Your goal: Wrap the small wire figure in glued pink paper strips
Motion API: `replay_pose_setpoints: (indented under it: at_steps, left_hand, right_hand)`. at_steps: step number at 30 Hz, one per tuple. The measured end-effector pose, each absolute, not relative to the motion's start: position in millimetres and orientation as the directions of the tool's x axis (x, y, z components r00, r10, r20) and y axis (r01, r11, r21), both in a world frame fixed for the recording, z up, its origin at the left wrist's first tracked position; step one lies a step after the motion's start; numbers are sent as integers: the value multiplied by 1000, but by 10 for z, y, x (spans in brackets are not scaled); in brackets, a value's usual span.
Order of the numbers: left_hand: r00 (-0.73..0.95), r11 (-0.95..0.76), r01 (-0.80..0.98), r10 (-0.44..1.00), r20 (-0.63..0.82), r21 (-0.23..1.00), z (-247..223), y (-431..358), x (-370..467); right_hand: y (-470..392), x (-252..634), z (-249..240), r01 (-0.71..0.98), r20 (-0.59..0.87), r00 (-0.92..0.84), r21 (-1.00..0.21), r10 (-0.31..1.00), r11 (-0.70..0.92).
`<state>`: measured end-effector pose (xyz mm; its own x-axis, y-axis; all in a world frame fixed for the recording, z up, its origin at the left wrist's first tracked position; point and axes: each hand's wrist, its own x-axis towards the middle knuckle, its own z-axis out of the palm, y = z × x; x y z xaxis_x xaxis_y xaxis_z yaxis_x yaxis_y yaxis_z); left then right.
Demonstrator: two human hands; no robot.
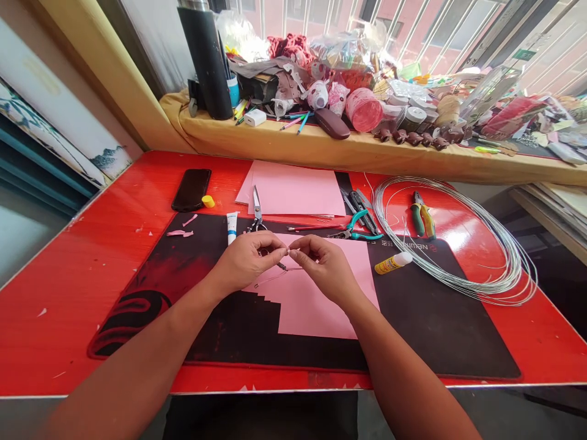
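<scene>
A tiny pale piece [288, 251] was at the centre of the frame, between the two hands' fingertips; it was too small to identify. The left hand [247, 261] had thumb and forefinger pinched together on it from one side, and the right hand [326, 269] met it from the other with thumb and forefinger likewise brought close together. Below the fingers lay a sheet of pink paper [321, 311], its lower left edge cut in steps.

Around the hands, scissors [257, 205] pointed upward just beyond the left hand, beside a white-and-blue tube [232, 227]. Teal-handled pliers [359, 225] lay right of centre, below a stack of pink paper [293, 186]. A yellow glue stick [393, 263] with a white cap lay right of the right hand, touching or close to a large coil of silvery wire [507, 272]; green-and-yellow pliers [422, 217] lay within the coil. A dark mat [426, 324] covered much of the red table [50, 293]. A black phone [191, 189] and yellow cap [208, 201] sat at upper left.
</scene>
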<state>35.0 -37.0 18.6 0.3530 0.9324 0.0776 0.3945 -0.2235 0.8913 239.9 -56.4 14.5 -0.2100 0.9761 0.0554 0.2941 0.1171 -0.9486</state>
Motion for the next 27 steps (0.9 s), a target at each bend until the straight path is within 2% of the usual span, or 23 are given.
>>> replay_pose_setpoints:
  at_steps: [7, 21, 27]
  left_hand:
    - [350, -216, 409, 934, 66, 886, 169, -377, 367]
    - [371, -190, 438, 928, 16, 879, 145, -373, 332]
    - [394, -167, 452, 919, -28, 876, 130, -374, 320]
  right_hand:
    - [-607, 2360, 133, 408, 79, -217, -898, 973, 164]
    - [-602, 2362, 61, 464, 183, -212, -846, 960, 264]
    - [-593, 2369, 57, 489, 184, -219, -829, 958, 271]
